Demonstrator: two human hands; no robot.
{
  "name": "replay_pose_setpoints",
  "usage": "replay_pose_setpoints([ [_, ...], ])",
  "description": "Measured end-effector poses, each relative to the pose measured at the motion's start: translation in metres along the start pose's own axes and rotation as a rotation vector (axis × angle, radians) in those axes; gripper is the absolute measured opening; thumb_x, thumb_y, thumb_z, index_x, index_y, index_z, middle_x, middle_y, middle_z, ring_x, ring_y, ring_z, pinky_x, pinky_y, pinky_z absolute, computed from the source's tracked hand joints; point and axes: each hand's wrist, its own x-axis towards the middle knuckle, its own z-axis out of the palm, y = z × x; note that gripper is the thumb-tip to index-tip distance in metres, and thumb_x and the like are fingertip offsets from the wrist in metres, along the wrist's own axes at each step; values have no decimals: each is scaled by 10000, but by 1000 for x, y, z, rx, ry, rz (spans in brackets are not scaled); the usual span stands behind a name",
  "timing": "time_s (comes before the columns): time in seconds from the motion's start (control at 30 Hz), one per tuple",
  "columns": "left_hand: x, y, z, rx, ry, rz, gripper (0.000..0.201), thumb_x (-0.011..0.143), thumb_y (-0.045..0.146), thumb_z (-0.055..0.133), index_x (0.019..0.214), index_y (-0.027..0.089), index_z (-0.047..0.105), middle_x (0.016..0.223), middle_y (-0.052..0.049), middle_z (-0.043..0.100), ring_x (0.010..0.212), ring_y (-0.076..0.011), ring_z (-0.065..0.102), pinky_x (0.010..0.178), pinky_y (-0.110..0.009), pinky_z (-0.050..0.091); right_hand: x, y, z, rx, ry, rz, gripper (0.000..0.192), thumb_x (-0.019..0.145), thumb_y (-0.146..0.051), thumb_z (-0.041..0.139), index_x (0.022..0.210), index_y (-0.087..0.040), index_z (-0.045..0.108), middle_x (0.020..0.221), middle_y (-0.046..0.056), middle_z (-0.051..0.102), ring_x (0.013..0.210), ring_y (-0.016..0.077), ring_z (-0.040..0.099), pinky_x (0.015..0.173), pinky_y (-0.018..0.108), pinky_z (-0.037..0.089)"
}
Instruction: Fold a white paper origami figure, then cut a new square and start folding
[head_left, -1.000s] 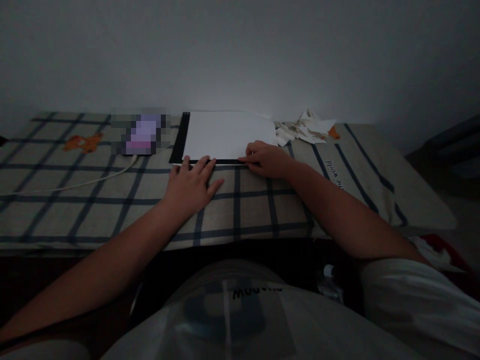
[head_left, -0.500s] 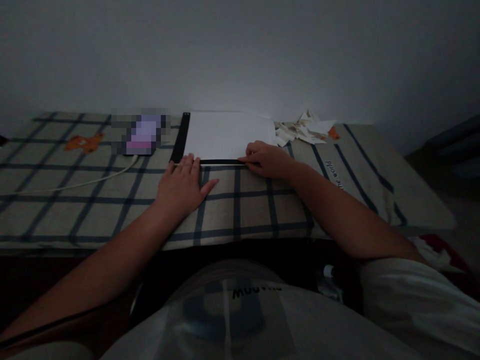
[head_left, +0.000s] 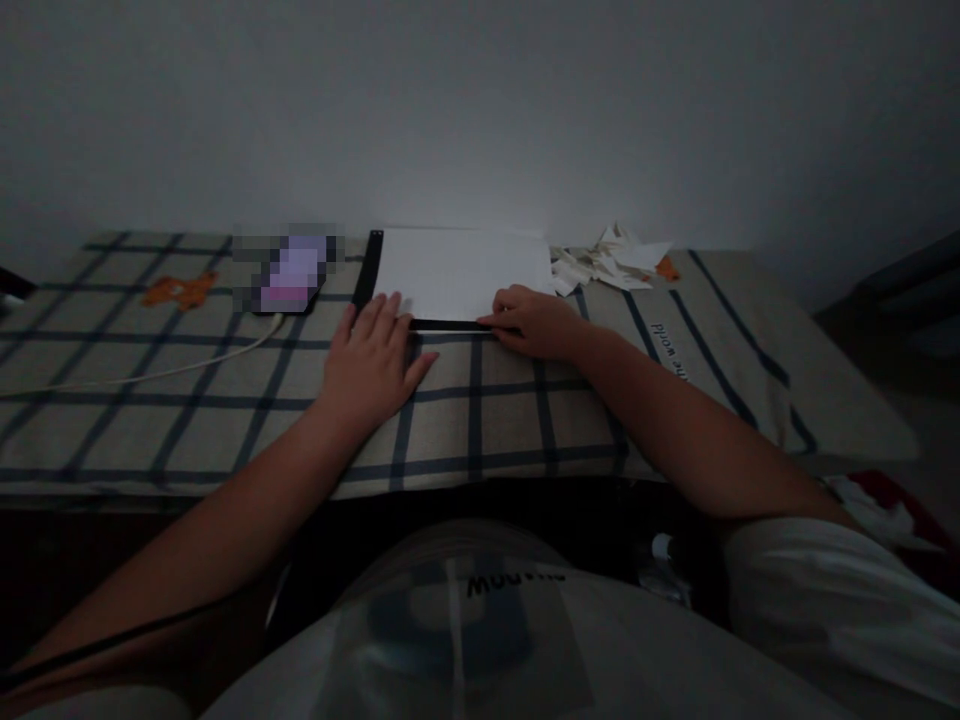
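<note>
A white rectangular sheet (head_left: 461,270) lies flat on the table near the wall, with a black strip (head_left: 367,268) down its left side. Another black strip (head_left: 446,325) runs along its near edge. My left hand (head_left: 371,355) rests flat over the near left corner, fingers spread and thumb out to the side, hiding that corner. At the near edge, further right, my right hand (head_left: 536,322) has its fingers curled, with thumb and forefinger pinching the end of the near strip. The sheet's near right corner is hidden behind this hand.
Crumpled white paper scraps (head_left: 611,262) lie right of the sheet, by a small orange piece (head_left: 667,268). To the left are a blurred-out phone (head_left: 294,275) on a white cable (head_left: 217,357) and an orange cutout (head_left: 180,290). A checked cloth (head_left: 510,440) covers the table.
My left hand has shifted slightly right and away from me at the sheet's near left corner. My right hand keeps its pinch in nearly the same place. The view has moved a little.
</note>
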Motion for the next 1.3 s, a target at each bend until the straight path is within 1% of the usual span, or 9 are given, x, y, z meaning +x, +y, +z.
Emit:
replay_pose_setpoints([
  [0.1, 7, -4, 8, -72, -73, 225, 658, 1103, 504, 376, 1601, 113, 556, 1710, -177, 502, 1620, -346, 431, 1349, -547, 306, 0, -1, 3, -33, 26, -22, 428, 1071, -269, 481, 1385, -195, 763, 1175, 154, 695, 1049, 274, 547, 819, 370, 387],
  [0.2, 11, -5, 12, -106, -116, 294, 671, 1103, 494, 384, 1590, 69, 565, 1667, -205, 548, 1573, -352, 493, 1320, -534, 366, 3, -3, 6, -68, 42, -46, 425, 1068, -262, 487, 1386, -190, 760, 1179, 157, 695, 1040, 274, 541, 833, 371, 381],
  [0.3, 12, -4, 11, -106, -114, 263, 672, 1100, 482, 399, 1597, 56, 556, 1626, -224, 586, 1529, -367, 535, 1281, -543, 405, 5, -3, 6, -82, 58, -70, 432, 1071, -269, 496, 1421, -197, 739, 1196, 157, 696, 1041, 276, 542, 840, 373, 374],
  [0.4, 11, -3, 9, -85, -101, 235, 663, 1102, 494, 396, 1609, 95, 550, 1619, -209, 593, 1514, -373, 541, 1260, -549, 415, 5, -1, 7, -68, 91, -68, 411, 1072, -293, 512, 1390, -191, 750, 1200, 157, 700, 1044, 279, 539, 841, 373, 367],
  [0.57, 10, -5, 13, -78, -87, 234, 681, 1103, 516, 396, 1603, 81, 554, 1686, -206, 520, 1566, -381, 481, 1299, -541, 375, 3, 3, 8, -49, 78, -62, 391, 1065, -288, 526, 1320, -145, 786, 1192, 176, 704, 1053, 282, 549, 862, 375, 383],
  [0.77, 11, -7, 17, -80, -120, 243, 712, 1107, 528, 372, 1632, 68, 515, 1712, -195, 492, 1607, -369, 435, 1329, -545, 340, 4, 0, 9, -57, 86, -71, 413, 1092, -303, 473, 1330, -167, 782, 1205, 167, 708, 1048, 275, 550, 880, 376, 391],
  [0.97, 13, -7, 19, -96, -147, 255, 730, 1115, 540, 333, 1654, 72, 478, 1742, -180, 451, 1642, -343, 388, 1355, -535, 296, 4, 2, 9, -39, 92, -62, 393, 1072, -298, 509, 1333, -185, 780, 1201, 164, 713, 1051, 282, 557, 865, 378, 391],
  [1.13, 12, -3, 15, -104, -159, 193, 713, 1121, 538, 313, 1652, 96, 491, 1767, -193, 399, 1645, -346, 391, 1351, -592, 281, 4, 5, 7, 10, 88, -55, 379, 1063, -302, 539, 1324, -187, 788, 1200, 161, 716, 1065, 279, 562, 868, 371, 388],
  [1.3, 14, -5, 12, -115, -146, 191, 703, 1105, 552, 344, 1630, 124, 533, 1734, -194, 459, 1612, -349, 445, 1353, -613, 254, 4, 6, 8, 25, 85, -52, 380, 1059, -300, 548, 1328, -184, 790, 1214, 166, 714, 1074, 278, 555, 880, 375, 388],
])
